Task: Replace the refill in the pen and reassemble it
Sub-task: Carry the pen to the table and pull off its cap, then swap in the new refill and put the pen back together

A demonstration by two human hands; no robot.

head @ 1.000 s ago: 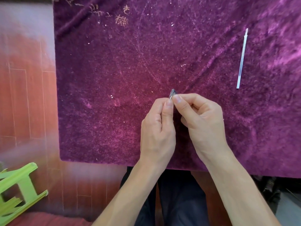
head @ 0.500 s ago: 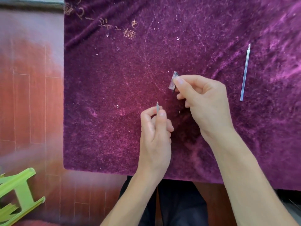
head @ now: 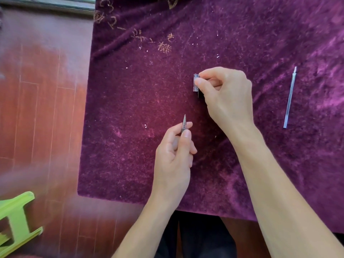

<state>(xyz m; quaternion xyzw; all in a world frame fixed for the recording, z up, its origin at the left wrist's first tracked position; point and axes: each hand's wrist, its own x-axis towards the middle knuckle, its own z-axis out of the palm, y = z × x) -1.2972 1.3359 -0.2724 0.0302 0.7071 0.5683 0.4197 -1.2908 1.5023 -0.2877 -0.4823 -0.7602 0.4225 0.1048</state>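
Right now the left hand (head: 173, 153) is closed in a pinch on the pen (head: 184, 123), tip pointing up and away, most of the barrel hidden in the fist. The right hand (head: 226, 95) is pinched, thumb and forefinger, on the clear cap (head: 195, 83), low over the cloth; can't tell if the cap touches it. The hands are apart, with a clear gap between cap and tip.

A loose refill (head: 289, 97) lies flat on the purple cloth (head: 130, 108), well to the right of the right hand, untouched. I can't tell whether it's the new one or the spent one.

Risks, as I judge them:
- The cap is small, clear and held only by fingertips, so a slip drops it into the plush pile, where it's hard to spot.
- The round refill could roll if the cloth is tugged by a wrist.
- The exposed tip could mark the velvet if the left hand dips.

Room: there's wide open cloth ahead and to the left. The near edge sits just behind the wrists, with floor (head: 37, 108) and a green stool (head: 16, 220) below left. Better to set parts down mid-cloth than near that edge.
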